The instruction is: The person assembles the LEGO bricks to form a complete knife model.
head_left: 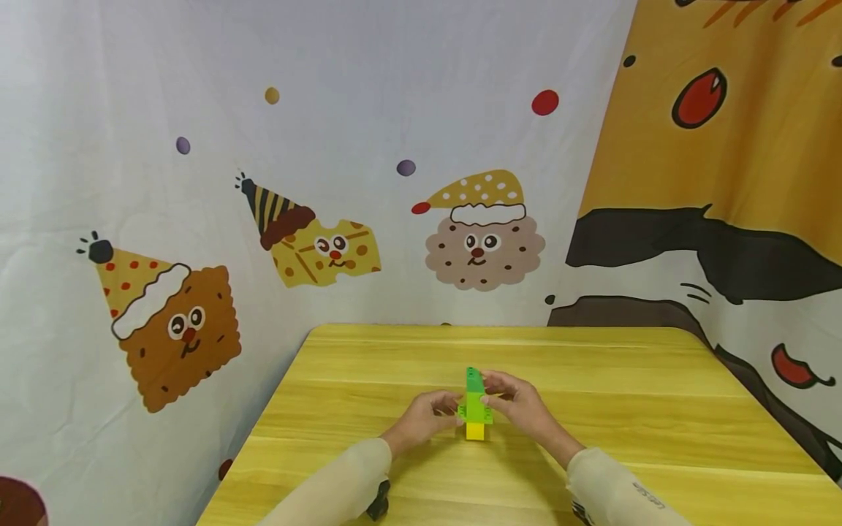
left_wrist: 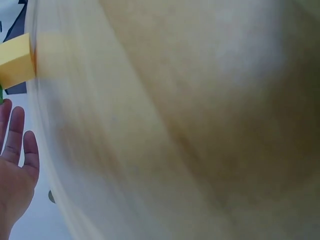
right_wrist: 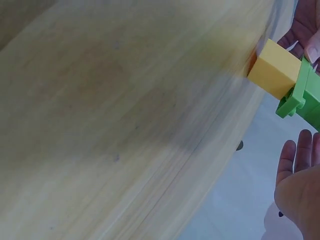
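A small stack of toy building bricks stands upright on the table. It has a yellow brick (head_left: pixel 475 431) at the bottom, a light-green studded plate and brick (head_left: pixel 475 406) above, and a darker green sloped brick (head_left: pixel 474 380) on top. My right hand (head_left: pixel 522 405) holds the upper stack from the right, thumb on the near side, with part of the index finger hidden behind it. My left hand (head_left: pixel 424 420) is at the left end of the plate, its thumb tip touching or very near it. Loosely extended left fingers (left_wrist: pixel 16 132) show in the left wrist view.
The wooden table (head_left: pixel 355 358) has rounded far corners. Behind it hangs a pale cloth (head_left: pixel 368 88) printed with cartoon biscuits and cheese. A dark strap (head_left: pixel 378 500) shows under the left sleeve. At the lower left edge is a dark red round shape (head_left: pixel 20 504).
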### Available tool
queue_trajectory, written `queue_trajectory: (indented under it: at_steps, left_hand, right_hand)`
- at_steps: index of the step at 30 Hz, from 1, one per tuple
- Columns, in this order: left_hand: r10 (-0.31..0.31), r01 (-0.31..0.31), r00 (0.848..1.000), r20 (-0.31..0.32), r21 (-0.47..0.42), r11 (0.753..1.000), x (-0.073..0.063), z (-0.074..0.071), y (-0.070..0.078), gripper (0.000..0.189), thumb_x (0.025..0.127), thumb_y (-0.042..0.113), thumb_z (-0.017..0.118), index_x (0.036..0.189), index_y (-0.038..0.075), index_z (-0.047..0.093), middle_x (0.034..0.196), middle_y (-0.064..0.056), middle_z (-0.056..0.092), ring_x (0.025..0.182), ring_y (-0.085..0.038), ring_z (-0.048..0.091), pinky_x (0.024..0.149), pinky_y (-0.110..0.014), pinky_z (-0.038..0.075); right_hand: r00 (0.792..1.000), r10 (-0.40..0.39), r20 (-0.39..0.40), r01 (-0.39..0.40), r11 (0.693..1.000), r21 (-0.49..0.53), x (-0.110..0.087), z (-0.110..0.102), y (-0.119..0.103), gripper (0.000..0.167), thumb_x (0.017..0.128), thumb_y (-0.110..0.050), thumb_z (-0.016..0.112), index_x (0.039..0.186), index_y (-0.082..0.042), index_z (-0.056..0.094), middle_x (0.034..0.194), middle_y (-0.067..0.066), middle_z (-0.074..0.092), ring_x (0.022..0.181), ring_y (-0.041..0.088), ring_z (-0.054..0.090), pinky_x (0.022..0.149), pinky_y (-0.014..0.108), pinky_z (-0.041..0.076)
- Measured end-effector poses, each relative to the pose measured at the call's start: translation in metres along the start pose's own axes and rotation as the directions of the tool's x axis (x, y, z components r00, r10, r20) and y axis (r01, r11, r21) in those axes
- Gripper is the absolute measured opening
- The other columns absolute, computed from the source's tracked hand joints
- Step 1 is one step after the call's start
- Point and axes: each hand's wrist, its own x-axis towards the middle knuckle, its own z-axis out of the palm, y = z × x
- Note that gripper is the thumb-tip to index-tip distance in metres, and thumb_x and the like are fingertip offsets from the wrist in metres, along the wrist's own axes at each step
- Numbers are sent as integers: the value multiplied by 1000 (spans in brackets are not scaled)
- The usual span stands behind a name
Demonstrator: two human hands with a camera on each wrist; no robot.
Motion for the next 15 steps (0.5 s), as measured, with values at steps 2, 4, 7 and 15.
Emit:
queue_trajectory:
  at_steps: [2, 4, 7, 15]
  left_hand:
    - [12, -12, 1000, 0, 6, 1000, 0, 0, 1, 44, 94, 24, 72, 135, 15, 60, 106, 7, 67, 100, -12, 60, 88, -33, 49]
    - [20, -20, 1000, 1, 9, 1000, 0, 0, 2, 46, 94, 25, 71, 137, 16, 59, 107, 7, 67, 102, -13, 60, 89, -33, 49]
    - [25, -25, 1000, -1, 12, 1000, 0, 1, 3, 48, 94, 25, 71, 140, 19, 57, 111, 7, 66, 105, -14, 60, 90, -36, 48]
    - [24, -24, 1000, -3, 16, 1000, 0, 0, 6, 59, 95, 23, 70, 149, 21, 47, 114, 6, 65, 108, -18, 59, 93, -43, 45]
  right_hand:
    - [1000, -1, 13, 1, 1000, 7, 0, 0, 1, 46, 93, -10, 70, 138, -11, 60, 117, 9, 68, 106, 26, 64, 86, 33, 53]
    - [999, -7, 34, 6, 1000, 7, -1, -1, 2, 50, 93, -10, 71, 141, -12, 57, 120, 10, 67, 108, 28, 63, 88, 36, 52]
    - [998, -9, 66, 9, 1000, -9, -1, -2, 3, 58, 92, -10, 71, 146, -15, 51, 126, 10, 64, 112, 29, 61, 91, 39, 50]
    - [989, -50, 140, 62, 995, -82, -2, -3, 10, 74, 89, -11, 75, 153, -16, 39, 127, 12, 60, 114, 34, 60, 95, 55, 46]
